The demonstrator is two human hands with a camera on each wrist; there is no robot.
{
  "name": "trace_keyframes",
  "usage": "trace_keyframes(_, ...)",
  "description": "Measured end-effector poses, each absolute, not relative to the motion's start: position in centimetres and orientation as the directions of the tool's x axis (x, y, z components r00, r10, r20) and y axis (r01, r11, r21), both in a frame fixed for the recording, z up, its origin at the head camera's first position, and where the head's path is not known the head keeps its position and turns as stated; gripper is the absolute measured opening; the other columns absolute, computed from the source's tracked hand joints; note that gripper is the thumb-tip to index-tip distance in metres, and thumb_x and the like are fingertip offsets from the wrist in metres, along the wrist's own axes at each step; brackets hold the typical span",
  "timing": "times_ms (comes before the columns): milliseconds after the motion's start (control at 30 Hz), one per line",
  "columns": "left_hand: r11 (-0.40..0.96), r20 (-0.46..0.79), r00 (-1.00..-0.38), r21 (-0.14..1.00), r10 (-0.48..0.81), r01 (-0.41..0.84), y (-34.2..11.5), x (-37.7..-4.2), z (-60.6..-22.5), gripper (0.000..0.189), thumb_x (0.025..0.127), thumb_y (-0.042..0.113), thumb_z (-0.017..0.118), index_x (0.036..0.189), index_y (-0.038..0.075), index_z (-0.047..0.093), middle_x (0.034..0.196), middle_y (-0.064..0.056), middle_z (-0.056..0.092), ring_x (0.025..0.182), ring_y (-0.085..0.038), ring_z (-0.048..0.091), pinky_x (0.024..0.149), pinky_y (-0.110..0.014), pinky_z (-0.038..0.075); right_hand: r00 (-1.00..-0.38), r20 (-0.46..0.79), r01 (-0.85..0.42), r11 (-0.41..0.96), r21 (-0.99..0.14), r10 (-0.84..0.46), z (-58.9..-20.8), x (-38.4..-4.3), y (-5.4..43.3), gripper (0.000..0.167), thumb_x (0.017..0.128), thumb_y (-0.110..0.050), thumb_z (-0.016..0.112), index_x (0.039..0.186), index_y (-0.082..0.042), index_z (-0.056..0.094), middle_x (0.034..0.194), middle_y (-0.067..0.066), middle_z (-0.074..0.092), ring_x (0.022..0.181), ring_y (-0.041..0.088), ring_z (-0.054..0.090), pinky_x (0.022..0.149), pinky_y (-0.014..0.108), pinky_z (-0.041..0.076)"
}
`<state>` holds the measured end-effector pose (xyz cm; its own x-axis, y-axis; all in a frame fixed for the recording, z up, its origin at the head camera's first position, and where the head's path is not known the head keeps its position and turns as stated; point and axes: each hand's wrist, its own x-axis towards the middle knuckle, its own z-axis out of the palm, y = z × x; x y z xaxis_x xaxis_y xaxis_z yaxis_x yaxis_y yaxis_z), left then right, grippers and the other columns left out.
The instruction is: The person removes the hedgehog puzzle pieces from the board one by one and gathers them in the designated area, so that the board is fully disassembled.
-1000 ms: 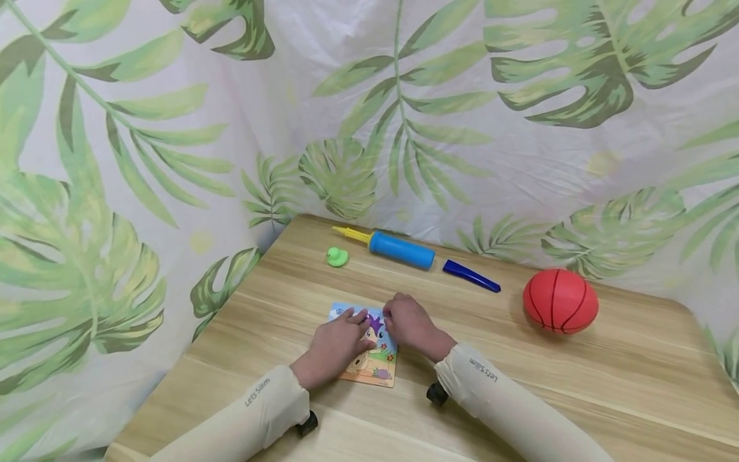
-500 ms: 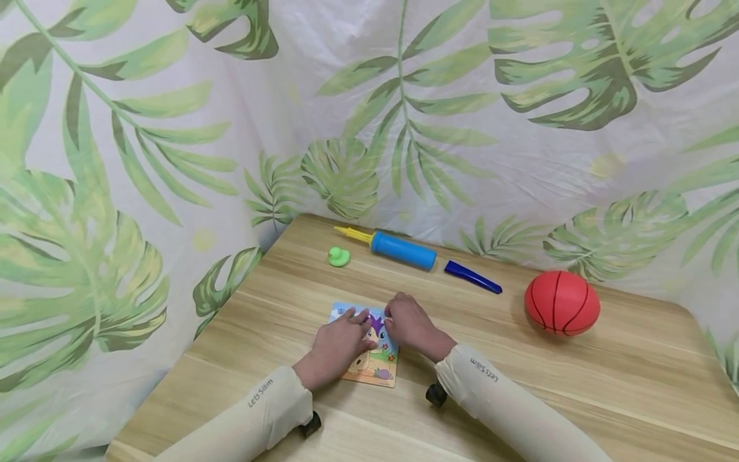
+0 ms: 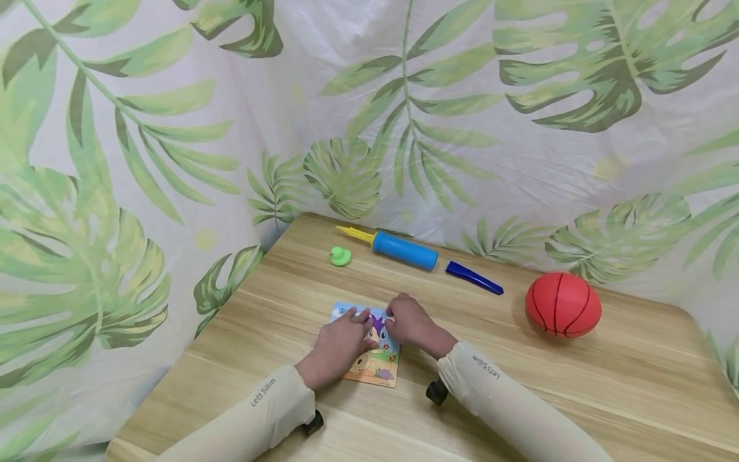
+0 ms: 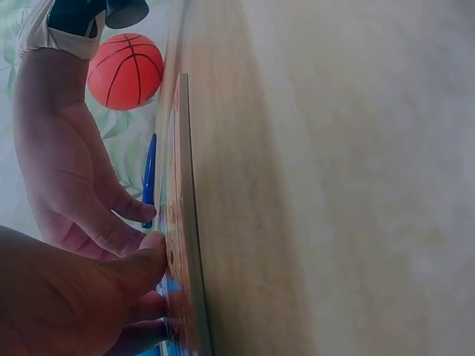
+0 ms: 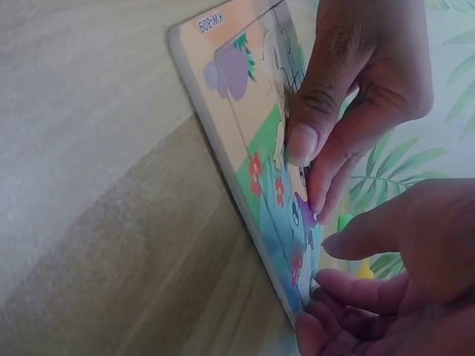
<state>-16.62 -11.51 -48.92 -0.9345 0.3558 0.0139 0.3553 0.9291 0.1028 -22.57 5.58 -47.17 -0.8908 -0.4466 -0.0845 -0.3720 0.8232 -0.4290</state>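
head view, flat square-cornered puzzle board with a bright cartoon print [image 3: 382, 362]: lies on a pale wood-grain table [image 3: 242, 359], a hand at either side.
left hand [image 3: 340, 343]: laid over the board's left part, fingers spread and nearly straight, resting on the print.
right hand [image 3: 412, 324]: at the board's right edge, toward its far corner, fingers bent.
small light-green toy duck [image 3: 340, 256]: beyond the board, slightly left.
bright blue cylindrical pump with a yellow nozzle [image 3: 405, 251]: farther beyond the board, behind the duck's line.
glossy dark-blue tapered piece [image 3: 475, 278]: beyond the board, to its right.
round red ball with black lines [image 3: 563, 305]: well to the board's right, farther back.
white cloth with green leaf print [image 3: 358, 83]: hangs beyond the board and table.
cream lettered sleeves [image 3: 248, 417]: reach in from the board's near side.
left wrist view, board's edge: seen nearly edge-on; left thumb and fingertips touch its face, the right hand just beyond.
right wrist view, board's face: purple fruit and red flowers show; left thumb and fingers press the print. right fingertips meet the edge, thumb slightly apart from the index finger; whether they pinch anything, i cannot tell.
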Motion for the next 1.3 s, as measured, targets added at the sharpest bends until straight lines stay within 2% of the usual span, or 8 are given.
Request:
trace_keyframes(200,0.923,0.013,-0.929,0.106,0.37,0.369,-11.2,-16.7,-48.6,0.054,0.095,0.051,0.059,0.136,0.016,0.063,0.151,-0.002,0.053,0.14,-0.029,0.051,0.097,-0.046,0.057,-0.914,-0.119,-0.277,0.811,-0.516,-0.388,-46.7,-22.8,6.1,0.01,0.094,-0.013,0.067,0.1,-0.005,0.064,0.098,0.01,0.067,0.091,0.02,0.06,0.087,0.04,0.055)
trace_keyframes(300,0.917,0.011,-0.926,0.133,0.377,0.375,-11.2,-16.8,-48.7,0.054,0.095,0.051,0.061,0.136,0.015,0.063,0.151,-0.003,0.053,0.141,-0.031,0.051,0.097,-0.047,0.057,-0.915,-0.146,-0.226,0.777,-0.588,-0.377,-46.7,-23.0,6.4,0.012,0.093,-0.01,0.068,0.104,-0.008,0.062,0.097,0.008,0.069,0.088,0.018,0.061,0.083,0.037,0.055)
trace_keyframes(433,0.904,-0.014,-0.921,0.198,0.389,0.378,-11.3,-17.1,-49.0,0.059,0.092,0.052,0.066,0.138,0.014,0.062,0.153,-0.004,0.051,0.142,-0.032,0.048,0.099,-0.051,0.055,-0.917,-0.14,-0.195,0.725,-0.661,-0.375,-46.5,-23.4,7.6,0.017,0.091,-0.006,0.071,0.107,-0.008,0.068,0.094,0.005,0.074,0.084,0.014,0.066,0.077,0.03,0.056)
trace_keyframes(633,0.873,-0.002,-0.926,0.334,0.377,0.355,-11.7,-17.4,-48.6,0.053,0.091,0.044,0.07,0.134,0.013,0.065,0.15,-0.007,0.055,0.141,-0.035,0.049,0.106,-0.056,0.049,-0.924,-0.121,-0.172,0.677,-0.716,-0.363,-44.7,-24.0,11.7,0.006,0.089,-0.006,0.074,0.094,-0.008,0.073,0.089,0.005,0.073,0.075,0.012,0.066,0.065,0.026,0.058)
trace_keyframes(767,0.848,0.041,-0.938,0.415,0.344,0.33,-12.3,-17.7,-48.2,0.041,0.094,0.038,0.069,0.126,0.012,0.071,0.141,-0.011,0.063,0.135,-0.036,0.055,0.108,-0.055,0.048,-0.906,-0.148,-0.191,0.695,-0.693,-0.397,-44.2,-24.0,15.7,0.004,0.088,-0.002,0.072,0.092,-0.002,0.07,0.083,0.008,0.069,0.067,0.01,0.064,0.058,0.024,0.058)
trace_keyframes(933,0.846,0.106,-0.936,0.405,0.334,0.348,-13.1,-18.4,-47.9,0.038,0.093,0.034,0.071,0.123,0.01,0.072,0.135,-0.012,0.066,0.132,-0.036,0.057,0.108,-0.054,0.048,-0.901,-0.206,-0.2,0.786,-0.586,-0.382,-44.7,-23.6,20.0,0.005,0.087,-0.004,0.073,0.092,-0.003,0.073,0.08,0.005,0.071,0.067,0.009,0.061,0.06,0.023,0.055)
trace_keyframes(1100,0.823,0.064,-0.912,0.41,0.404,0.393,-13.7,-18.6,-48.0,0.045,0.094,0.034,0.069,0.132,0.01,0.066,0.146,-0.014,0.057,0.142,-0.038,0.048,0.113,-0.055,0.043,-0.901,-0.268,-0.154,0.83,-0.536,-0.34,-45.2,-23.2,22.6,0.005,0.088,-0.007,0.075,0.093,-0.007,0.075,0.082,0.001,0.071,0.071,0.01,0.058,0.061,0.024,0.049)
trace_keyframes(1300,0.794,-0.023,-0.888,0.46,0.459,0.398,-14.5,-18.2,-48.9,0.056,0.096,0.037,0.066,0.143,0.009,0.056,0.159,-0.009,0.043,0.152,-0.033,0.033,0.12,-0.054,0.034,-0.877,-0.259,-0.204,0.803,-0.56,-0.404,-46.4,-23.7,23.4,0.007,0.086,-0.01,0.077,0.093,-0.01,0.075,0.085,0.0,0.072,0.078,0.01,0.058,0.069,0.025,0.049)
